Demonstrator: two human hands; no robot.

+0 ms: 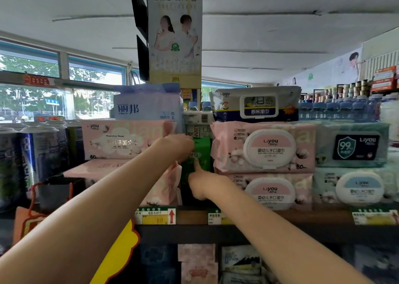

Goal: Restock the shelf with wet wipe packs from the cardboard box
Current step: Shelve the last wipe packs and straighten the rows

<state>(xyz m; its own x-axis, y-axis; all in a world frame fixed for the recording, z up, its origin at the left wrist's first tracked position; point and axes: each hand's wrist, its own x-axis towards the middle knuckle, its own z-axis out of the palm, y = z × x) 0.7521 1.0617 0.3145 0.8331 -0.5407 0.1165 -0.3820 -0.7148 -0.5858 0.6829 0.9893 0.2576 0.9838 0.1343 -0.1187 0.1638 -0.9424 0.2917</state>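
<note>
Holding: a green wet wipe pack (199, 154) stands upright in the narrow gap on the shelf (280, 218), between the pink stacks.
Left hand: my left hand (180, 146) curls over the green pack's upper left edge and grips it.
Right hand: my right hand (203, 182) has its fingers straight, one fingertip pressing the pack's lower front.
Left neighbour: pink cleansing paper pack (125, 140), just beside the green one, on top of more pink packs.
Right neighbour: two pink lidded baby wipe packs (265, 147) stacked, touching the green pack's right side.
Further right: teal wipe packs (354, 145), also stacked.
Above: a kitchen wipe pack (257, 104) and a pale blue tissue bag (149, 104).
Shelf edge: price tags (155, 215) below the packs.
</note>
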